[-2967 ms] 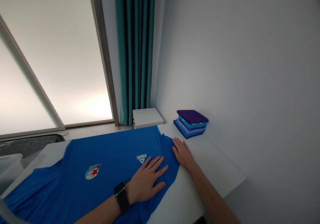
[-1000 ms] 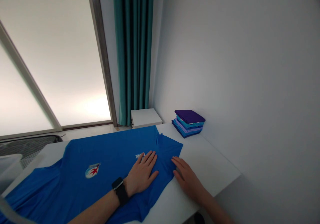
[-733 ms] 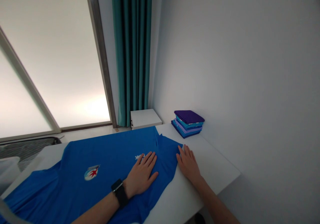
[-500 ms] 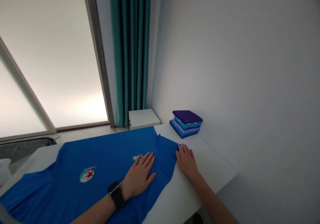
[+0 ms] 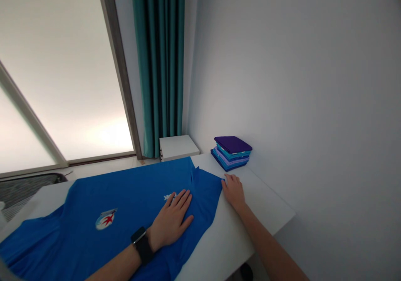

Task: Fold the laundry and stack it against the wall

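Note:
A blue T-shirt (image 5: 131, 193) lies spread over the table, with a round white-and-red print and some white lettering on it. My left hand (image 5: 171, 220), with a black watch on the wrist, rests flat on the shirt, fingers stretched out and partly covering the lettering. At the sleeve's outer corner, my right hand (image 5: 234, 192) has its thumb and fingers closed on the edge of the fabric. The fingertips hide the exact grip.
Folded clothes (image 5: 232, 153) in purple and blues are stacked at the table's far right, by the wall. A white cabinet (image 5: 179, 147) stands behind the white table (image 5: 263, 205). Beyond it hangs a green curtain (image 5: 159, 72) beside frosted panels (image 5: 62, 72).
My right hand's fingers have drawn in at the sleeve corner. The left hand stays flat on the shirt. The whole view has shifted slightly.

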`<state>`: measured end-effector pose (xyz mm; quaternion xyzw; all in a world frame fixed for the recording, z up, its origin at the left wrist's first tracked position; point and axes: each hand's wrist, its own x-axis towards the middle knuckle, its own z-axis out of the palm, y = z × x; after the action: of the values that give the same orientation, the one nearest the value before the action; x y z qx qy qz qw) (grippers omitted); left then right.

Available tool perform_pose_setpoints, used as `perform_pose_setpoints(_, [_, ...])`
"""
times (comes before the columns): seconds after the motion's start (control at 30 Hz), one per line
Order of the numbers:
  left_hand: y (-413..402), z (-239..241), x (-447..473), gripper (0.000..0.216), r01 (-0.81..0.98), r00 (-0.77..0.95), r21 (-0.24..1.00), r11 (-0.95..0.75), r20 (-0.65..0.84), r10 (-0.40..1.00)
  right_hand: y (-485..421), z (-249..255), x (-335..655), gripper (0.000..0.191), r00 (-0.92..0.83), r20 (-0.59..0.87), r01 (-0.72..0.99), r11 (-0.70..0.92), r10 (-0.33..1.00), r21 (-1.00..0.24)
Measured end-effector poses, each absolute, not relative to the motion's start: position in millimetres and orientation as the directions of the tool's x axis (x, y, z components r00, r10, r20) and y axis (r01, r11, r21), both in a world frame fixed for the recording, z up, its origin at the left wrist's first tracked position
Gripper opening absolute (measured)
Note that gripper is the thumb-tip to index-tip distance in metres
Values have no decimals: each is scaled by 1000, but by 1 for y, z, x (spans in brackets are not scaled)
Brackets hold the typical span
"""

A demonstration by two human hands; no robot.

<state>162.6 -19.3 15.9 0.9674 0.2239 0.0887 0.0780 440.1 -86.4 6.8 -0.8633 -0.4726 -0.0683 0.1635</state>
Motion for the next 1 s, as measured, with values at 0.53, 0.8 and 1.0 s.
perform_pose_setpoints(0.53, [-30, 37, 184, 59, 289, 932, 205, -935, 161, 324, -78, -2, 450, 8, 441, 390, 898, -399, 808, -188])
perform_pose_setpoints(0.8, [-28, 26, 249, 56, 206, 947, 176, -963, 211, 241, -79, -4, 451, 17, 426, 421, 904, -358, 801, -233])
perform_pose_setpoints(1.0, [-30, 12, 254, 55, 216, 927, 200, -956, 266, 265, -78, -2, 449, 13, 440, 399, 898, -395, 804, -194])
